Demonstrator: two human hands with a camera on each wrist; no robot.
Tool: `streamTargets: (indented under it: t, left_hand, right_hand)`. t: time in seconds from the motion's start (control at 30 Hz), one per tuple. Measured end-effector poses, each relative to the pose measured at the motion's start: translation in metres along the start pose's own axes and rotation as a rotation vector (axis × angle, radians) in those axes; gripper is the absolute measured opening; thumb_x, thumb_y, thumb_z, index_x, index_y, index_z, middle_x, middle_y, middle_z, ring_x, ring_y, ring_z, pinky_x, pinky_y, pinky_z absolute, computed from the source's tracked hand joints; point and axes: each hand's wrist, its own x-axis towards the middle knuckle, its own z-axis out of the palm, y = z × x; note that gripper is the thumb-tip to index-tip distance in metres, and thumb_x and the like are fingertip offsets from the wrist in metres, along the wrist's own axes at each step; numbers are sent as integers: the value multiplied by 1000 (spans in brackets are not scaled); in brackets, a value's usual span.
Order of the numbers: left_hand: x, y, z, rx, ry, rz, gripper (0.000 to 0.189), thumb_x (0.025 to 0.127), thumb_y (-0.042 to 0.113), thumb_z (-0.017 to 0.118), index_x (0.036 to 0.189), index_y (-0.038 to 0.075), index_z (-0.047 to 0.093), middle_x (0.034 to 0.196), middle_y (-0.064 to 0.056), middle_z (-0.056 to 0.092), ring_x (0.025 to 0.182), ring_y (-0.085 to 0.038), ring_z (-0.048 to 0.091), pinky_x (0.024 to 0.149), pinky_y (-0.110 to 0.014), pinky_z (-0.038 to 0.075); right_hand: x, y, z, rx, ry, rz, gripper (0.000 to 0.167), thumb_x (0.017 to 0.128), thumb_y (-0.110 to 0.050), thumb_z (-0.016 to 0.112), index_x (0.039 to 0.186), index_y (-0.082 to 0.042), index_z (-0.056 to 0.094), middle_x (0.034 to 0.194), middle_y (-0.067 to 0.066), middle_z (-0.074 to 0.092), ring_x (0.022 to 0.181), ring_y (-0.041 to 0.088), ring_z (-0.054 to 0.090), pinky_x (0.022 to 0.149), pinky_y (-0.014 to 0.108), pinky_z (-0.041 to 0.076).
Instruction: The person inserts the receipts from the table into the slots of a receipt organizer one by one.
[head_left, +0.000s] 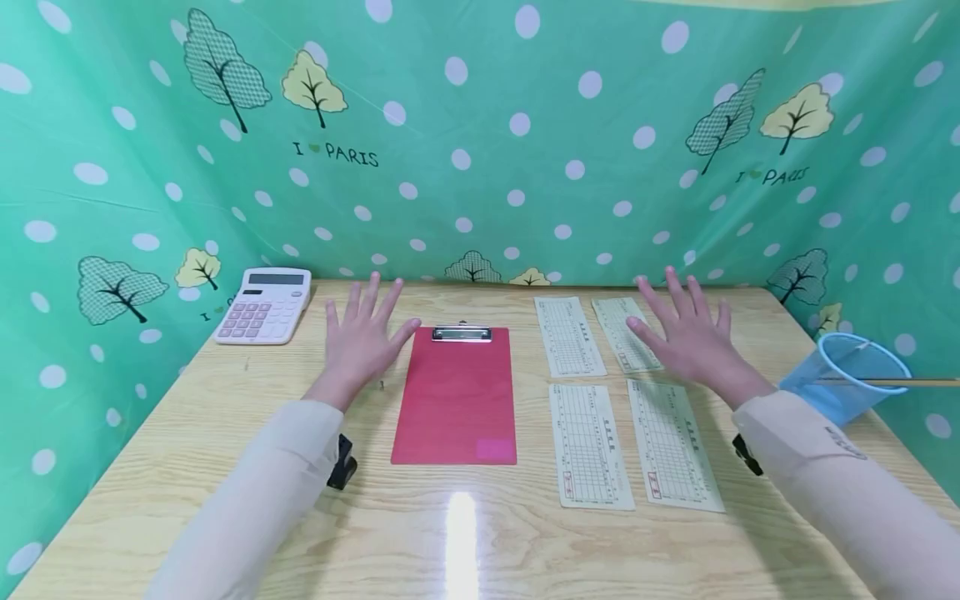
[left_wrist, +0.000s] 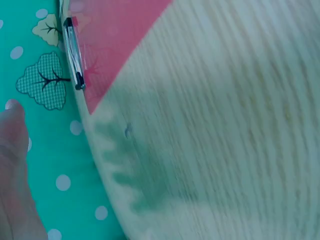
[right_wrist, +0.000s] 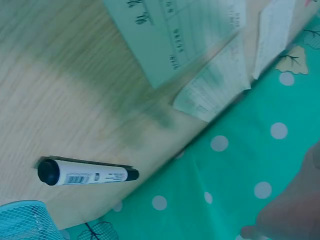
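My left hand (head_left: 362,340) is held with fingers spread above the wooden table, between the calculator (head_left: 264,307) and the red clipboard (head_left: 456,396). Nothing is in it. The clipboard lies flat, its metal clip at the far end. My right hand (head_left: 692,340), also spread and holding nothing, hovers by the far right printed slip (head_left: 618,321), partly covering it. Around it lie more printed slips: one at far left (head_left: 570,337), one at near left (head_left: 591,446), one at near right (head_left: 672,442). In the right wrist view a white marker with black ends (right_wrist: 92,172) lies on the table.
A blue mesh pen cup (head_left: 832,404) stands at the right edge, a thin wooden stick (head_left: 926,382) across its rim. Green dotted cloth (head_left: 517,192) walls off the back and sides. A black device (head_left: 342,463) sits at my left wrist, another (head_left: 747,456) at my right.
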Motion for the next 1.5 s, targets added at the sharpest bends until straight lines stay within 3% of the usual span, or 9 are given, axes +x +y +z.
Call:
streamTargets:
  t: [0.17,0.37,0.47,0.6,0.77,1.0,1.2,1.5]
  left_hand:
    - [10,11,2,-4,20,25,72,104,49,49,162,13,24,170,-15,-1,154,-39,0,119,-64,-3]
    - [19,30,11,-3,53,63,57,99,36,67,145,5,54,161,-24,29,145,-44,32,114,-62,30]
    - [24,37,18,-50,53,80,50,96,29,71,139,5,60,153,-25,44,137,-45,44,105,-60,41]
    - [28,45,24,-161,27,73,46,96,22,73,137,5,63,145,-23,54,132,-43,51,101,-59,46]
    - [35,49,31,-260,-6,50,44,94,20,75,134,4,65,140,-23,58,129,-40,54,101,-54,48]
    - [40,54,41,-282,-20,41,45,93,21,76,134,5,66,136,-22,61,127,-38,56,100,-51,49]
    - [42,57,46,-291,-20,42,43,94,20,76,133,4,66,135,-21,62,127,-37,55,101,-50,48]
    - [43,59,51,-273,-10,39,37,94,17,75,126,1,70,127,-21,65,119,-40,58,101,-50,47]
  right_hand:
    - [-5,-6,-6,20,108,-42,73,107,-56,34,165,-22,7,169,15,-13,152,44,-6,109,77,-5]
    - [-12,-14,-5,107,256,-91,65,108,-46,42,161,-12,26,166,23,16,147,51,20,110,74,14]
    - [-17,-16,-2,172,301,-111,62,108,-44,45,159,-11,33,162,24,27,144,51,27,107,75,23]
    - [-23,-19,1,256,335,-137,58,107,-39,51,155,-7,40,153,24,39,134,48,42,101,69,37]
    - [-29,-22,2,388,286,-104,59,106,-36,54,152,-1,41,151,25,42,128,46,48,97,63,45]
    - [-36,-22,8,556,157,17,67,104,-44,57,154,-3,38,152,21,44,136,42,44,105,59,43]
    - [-43,-24,18,588,68,106,69,100,-44,64,152,-5,42,145,23,50,132,43,48,103,60,43]
    - [-47,-30,38,566,-4,139,64,97,-36,71,146,-1,50,138,22,57,119,36,58,89,46,53]
